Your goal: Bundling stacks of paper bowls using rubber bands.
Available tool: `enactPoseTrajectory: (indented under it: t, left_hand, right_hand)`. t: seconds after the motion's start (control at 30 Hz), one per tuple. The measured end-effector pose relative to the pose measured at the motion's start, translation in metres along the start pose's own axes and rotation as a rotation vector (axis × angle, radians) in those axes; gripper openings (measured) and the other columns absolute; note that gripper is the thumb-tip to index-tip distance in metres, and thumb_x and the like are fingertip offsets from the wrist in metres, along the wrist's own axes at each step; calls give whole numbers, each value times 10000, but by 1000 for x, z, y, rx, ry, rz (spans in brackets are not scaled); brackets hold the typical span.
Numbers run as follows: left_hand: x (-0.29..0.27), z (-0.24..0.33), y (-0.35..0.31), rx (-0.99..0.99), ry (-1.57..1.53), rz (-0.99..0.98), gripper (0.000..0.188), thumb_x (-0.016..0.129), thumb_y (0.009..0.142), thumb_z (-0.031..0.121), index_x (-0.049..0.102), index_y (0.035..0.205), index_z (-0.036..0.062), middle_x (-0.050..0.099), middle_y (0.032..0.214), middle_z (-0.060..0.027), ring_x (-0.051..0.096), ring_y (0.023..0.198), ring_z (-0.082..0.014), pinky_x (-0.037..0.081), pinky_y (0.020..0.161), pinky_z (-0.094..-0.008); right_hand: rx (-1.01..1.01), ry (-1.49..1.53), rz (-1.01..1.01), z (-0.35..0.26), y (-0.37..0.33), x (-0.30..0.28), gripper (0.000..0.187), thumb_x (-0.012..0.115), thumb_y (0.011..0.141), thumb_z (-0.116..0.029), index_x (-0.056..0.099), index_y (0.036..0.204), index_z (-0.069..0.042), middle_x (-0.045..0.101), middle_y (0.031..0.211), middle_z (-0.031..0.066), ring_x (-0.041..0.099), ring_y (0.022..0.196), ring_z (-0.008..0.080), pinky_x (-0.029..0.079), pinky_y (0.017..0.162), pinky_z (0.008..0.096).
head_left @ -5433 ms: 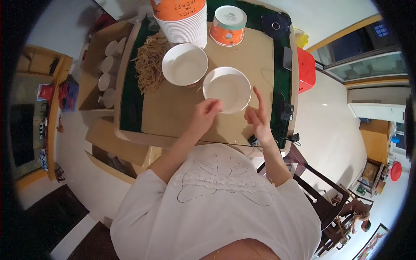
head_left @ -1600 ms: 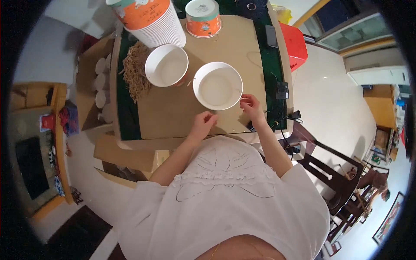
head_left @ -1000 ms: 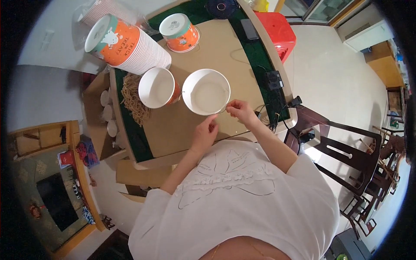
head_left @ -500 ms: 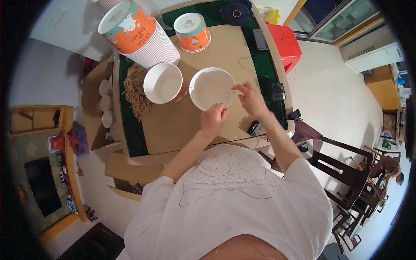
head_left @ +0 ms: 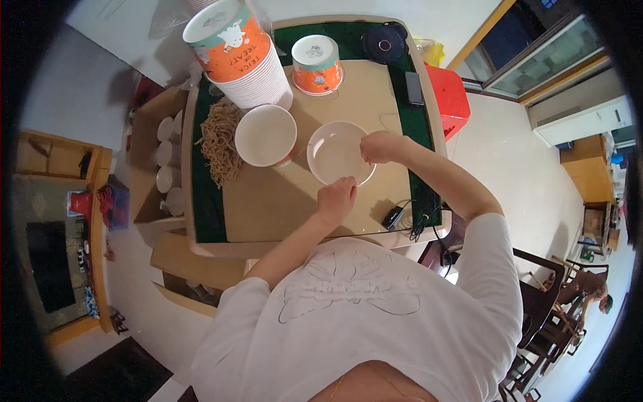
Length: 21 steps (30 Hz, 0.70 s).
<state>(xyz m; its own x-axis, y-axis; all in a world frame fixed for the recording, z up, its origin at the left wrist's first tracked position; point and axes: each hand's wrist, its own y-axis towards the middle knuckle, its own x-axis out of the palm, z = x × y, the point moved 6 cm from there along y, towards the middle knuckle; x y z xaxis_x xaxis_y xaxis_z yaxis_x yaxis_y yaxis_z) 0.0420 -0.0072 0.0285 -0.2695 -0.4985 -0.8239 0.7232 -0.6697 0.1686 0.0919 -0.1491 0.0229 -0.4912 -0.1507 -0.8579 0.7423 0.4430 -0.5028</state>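
Note:
A white-lined paper bucket [head_left: 331,155] stands mouth up on the brown board, in front of me. My left hand [head_left: 336,201] is closed at its near rim, fingers pinched together. My right hand [head_left: 383,149] is closed over its right rim, knuckles up; whatever is between those fingers is hidden. Just left of it stands a second paper bucket [head_left: 264,137], also mouth up. A loose bundle of tan twine cords [head_left: 221,141] lies further left. Behind, an upside-down orange and teal bucket [head_left: 316,70] has a thin cord handle hanging at its rim.
A tall leaning stack of nested orange buckets [head_left: 244,67] rises at the back left. A phone [head_left: 414,88] and a dark round object [head_left: 384,44] lie along the right and far edges. A small black device [head_left: 394,216] with cables sits near right. An open carton [head_left: 151,161] holds white rolls.
My right hand has closed from spread fingers, its elbow swinging outward to the right. My left hand stays at the near rim. The whole view has shifted slightly.

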Motion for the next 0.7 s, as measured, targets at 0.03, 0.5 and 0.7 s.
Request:
enactPoseTrajectory:
  t: [0.03,0.5,0.7]
  left_hand:
    - [0,0,0,-2,19,-3,73,594,790,172,548,783,116,600,743,-61,610,612,-275,494,526,-383]
    - [-13,-9,4,-58,-125,-90,78,632,774,200,623,764,123,596,749,-49,611,679,-258,485,580,-378]
    - [-11,-8,4,-49,-92,-125,80,637,773,201,626,762,122,596,762,-49,611,680,-259,487,589,-379]
  right_hand:
    - [19,41,-50,1,1,3,112,603,714,-103,687,788,-89,617,834,130,622,796,326,515,662,410]
    - [86,470,216,10,-23,4,118,515,816,-95,617,810,-37,575,869,124,558,887,299,446,795,369]
    - [79,453,243,6,-40,-9,100,573,780,-75,647,846,-60,582,866,123,568,876,299,450,771,372]
